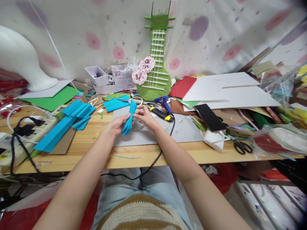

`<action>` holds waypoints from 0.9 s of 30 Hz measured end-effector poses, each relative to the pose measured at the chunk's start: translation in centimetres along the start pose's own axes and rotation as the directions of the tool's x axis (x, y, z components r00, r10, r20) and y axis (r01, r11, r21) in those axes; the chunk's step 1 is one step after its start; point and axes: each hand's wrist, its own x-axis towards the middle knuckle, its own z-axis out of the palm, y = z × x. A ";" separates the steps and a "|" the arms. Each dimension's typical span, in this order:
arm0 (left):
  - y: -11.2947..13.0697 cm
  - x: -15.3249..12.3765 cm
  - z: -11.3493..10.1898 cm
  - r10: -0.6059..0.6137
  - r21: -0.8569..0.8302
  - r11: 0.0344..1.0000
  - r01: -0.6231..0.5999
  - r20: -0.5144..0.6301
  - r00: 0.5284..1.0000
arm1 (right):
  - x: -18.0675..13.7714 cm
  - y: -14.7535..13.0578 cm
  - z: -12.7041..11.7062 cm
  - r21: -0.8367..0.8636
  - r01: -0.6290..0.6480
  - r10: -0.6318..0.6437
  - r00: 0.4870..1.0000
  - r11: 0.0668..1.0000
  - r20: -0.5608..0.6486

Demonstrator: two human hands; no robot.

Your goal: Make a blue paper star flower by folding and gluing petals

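Note:
A pleated strip of blue paper [129, 119] stands nearly upright above the grey cutting mat [187, 131]. My left hand [118, 124] grips its lower part from the left, fingers closed round the folds. My right hand [143, 114] pinches its middle from the right. Other folded blue paper pieces [64, 123] lie on the wooden table [96, 156] to the left, and a flat blue sheet [115, 103] lies just behind my hands.
A blue glue gun [163, 103] with its black cord, a dark phone [209, 117] and black scissors [242, 147] lie to the right. A green paper guitar [157, 73] leans on the wall. A power strip [26, 131], white sheets [230, 92] and paper scraps crowd the table.

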 end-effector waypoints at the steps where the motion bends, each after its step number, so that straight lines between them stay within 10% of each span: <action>1: -0.1 0.0 0.0 0.023 0.003 1.000 -0.023 -0.016 1.000 | 0.0 -0.1 0.1 -0.010 0.005 -0.005 1.000 1.000 -0.002; 16: -0.2 -0.6 -0.4 0.018 -0.003 1.000 -0.018 0.079 0.997 | -0.1 -0.1 0.1 -0.209 0.014 -0.027 0.998 0.978 -0.060; 27: 0.4 -0.9 -0.1 -0.179 -0.090 0.975 0.202 0.214 0.960 | -0.8 -0.9 0.1 0.082 -0.020 0.010 0.992 0.996 0.122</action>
